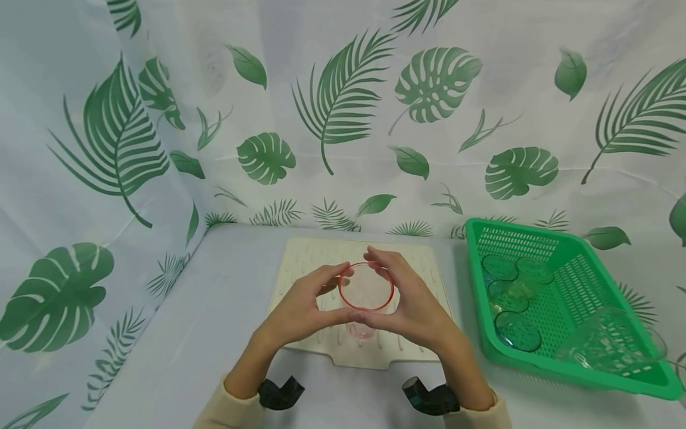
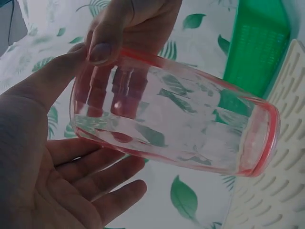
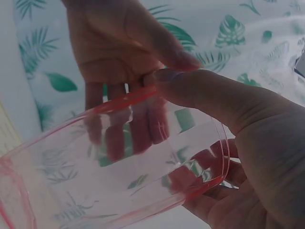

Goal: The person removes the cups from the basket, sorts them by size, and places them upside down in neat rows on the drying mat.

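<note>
A clear, pink-tinted drinking glass (image 1: 367, 293) with a red-looking rim is held between both hands, its mouth towards the head camera. My left hand (image 1: 297, 307) curves round the left side of the rim, thumb on the near side and fingertips at the far side. On the other side my right hand (image 1: 415, 304) holds the rim the same way, and the thumbs meet at the near edge. Beneath the glass lies a cream ridged mat (image 1: 305, 256). The glass's long clear body (image 2: 181, 119) slants away from the palms in the left wrist view.
At the right stands a green plastic basket (image 1: 477, 298). Several clear glasses sit in its left part, one being a round glass (image 1: 517, 331). A larger clear vessel (image 1: 605, 336) leans at its near right side. A leaf-patterned cloth (image 1: 343, 119) hangs behind.
</note>
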`<action>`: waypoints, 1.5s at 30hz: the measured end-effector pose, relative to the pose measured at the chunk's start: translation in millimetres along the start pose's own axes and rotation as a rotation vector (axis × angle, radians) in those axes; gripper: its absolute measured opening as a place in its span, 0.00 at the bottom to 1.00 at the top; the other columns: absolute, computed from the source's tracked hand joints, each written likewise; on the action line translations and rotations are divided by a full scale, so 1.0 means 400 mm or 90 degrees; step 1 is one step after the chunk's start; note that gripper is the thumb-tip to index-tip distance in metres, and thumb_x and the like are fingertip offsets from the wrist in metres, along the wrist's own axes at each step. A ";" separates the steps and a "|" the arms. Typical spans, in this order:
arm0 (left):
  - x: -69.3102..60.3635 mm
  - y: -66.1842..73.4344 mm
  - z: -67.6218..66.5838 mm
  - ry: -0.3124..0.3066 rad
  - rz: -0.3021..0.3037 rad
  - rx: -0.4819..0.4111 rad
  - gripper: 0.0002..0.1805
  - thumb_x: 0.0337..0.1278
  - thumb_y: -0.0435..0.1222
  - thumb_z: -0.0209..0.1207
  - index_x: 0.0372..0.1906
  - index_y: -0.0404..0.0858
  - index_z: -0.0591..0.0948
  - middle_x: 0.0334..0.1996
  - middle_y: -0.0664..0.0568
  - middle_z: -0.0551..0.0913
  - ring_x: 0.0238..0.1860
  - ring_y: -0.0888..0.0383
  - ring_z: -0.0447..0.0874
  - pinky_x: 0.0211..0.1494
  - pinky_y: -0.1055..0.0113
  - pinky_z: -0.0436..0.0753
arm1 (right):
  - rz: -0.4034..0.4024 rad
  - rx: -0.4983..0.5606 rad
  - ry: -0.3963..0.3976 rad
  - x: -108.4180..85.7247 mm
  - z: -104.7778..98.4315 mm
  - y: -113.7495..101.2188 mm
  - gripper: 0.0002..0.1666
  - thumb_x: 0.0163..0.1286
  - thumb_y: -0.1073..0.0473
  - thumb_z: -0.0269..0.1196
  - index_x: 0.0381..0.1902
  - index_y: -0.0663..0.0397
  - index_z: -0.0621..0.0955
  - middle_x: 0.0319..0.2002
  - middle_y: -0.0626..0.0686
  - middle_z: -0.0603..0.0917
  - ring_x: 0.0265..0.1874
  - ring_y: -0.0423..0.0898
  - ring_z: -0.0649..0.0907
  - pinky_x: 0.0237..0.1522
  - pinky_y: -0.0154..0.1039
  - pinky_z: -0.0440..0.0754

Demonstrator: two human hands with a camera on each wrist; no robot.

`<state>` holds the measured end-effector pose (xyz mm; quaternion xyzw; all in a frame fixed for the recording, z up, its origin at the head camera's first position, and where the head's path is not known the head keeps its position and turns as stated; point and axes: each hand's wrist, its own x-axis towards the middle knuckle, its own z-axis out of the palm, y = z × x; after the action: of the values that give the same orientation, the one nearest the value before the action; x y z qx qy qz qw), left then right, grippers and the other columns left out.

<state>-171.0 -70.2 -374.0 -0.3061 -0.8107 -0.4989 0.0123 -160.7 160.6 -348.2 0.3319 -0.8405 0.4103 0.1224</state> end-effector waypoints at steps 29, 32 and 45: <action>0.005 -0.023 0.009 0.047 0.092 -0.010 0.43 0.43 0.40 0.78 0.69 0.42 0.73 0.58 0.54 0.80 0.53 0.57 0.80 0.55 0.57 0.86 | -0.024 0.049 -0.005 -0.001 0.003 -0.006 0.66 0.34 0.55 0.85 0.74 0.54 0.67 0.66 0.53 0.72 0.65 0.52 0.78 0.64 0.50 0.79; 0.006 -0.023 0.011 0.066 0.108 -0.003 0.42 0.41 0.40 0.77 0.67 0.44 0.74 0.57 0.55 0.80 0.51 0.58 0.80 0.53 0.57 0.87 | -0.031 0.062 0.001 -0.001 0.005 -0.006 0.66 0.33 0.57 0.85 0.73 0.54 0.68 0.66 0.53 0.72 0.65 0.52 0.77 0.64 0.50 0.78; 0.004 -0.015 0.016 0.164 0.151 0.021 0.37 0.43 0.44 0.72 0.63 0.41 0.76 0.50 0.50 0.83 0.49 0.56 0.81 0.45 0.60 0.86 | -0.040 0.115 0.001 0.002 0.012 -0.006 0.64 0.42 0.62 0.82 0.76 0.50 0.63 0.67 0.56 0.72 0.68 0.54 0.75 0.66 0.48 0.77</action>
<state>-173.5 -66.1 -381.3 -0.3328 -0.7688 -0.5156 0.1800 -159.3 155.4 -349.7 0.3672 -0.7894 0.4805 0.1055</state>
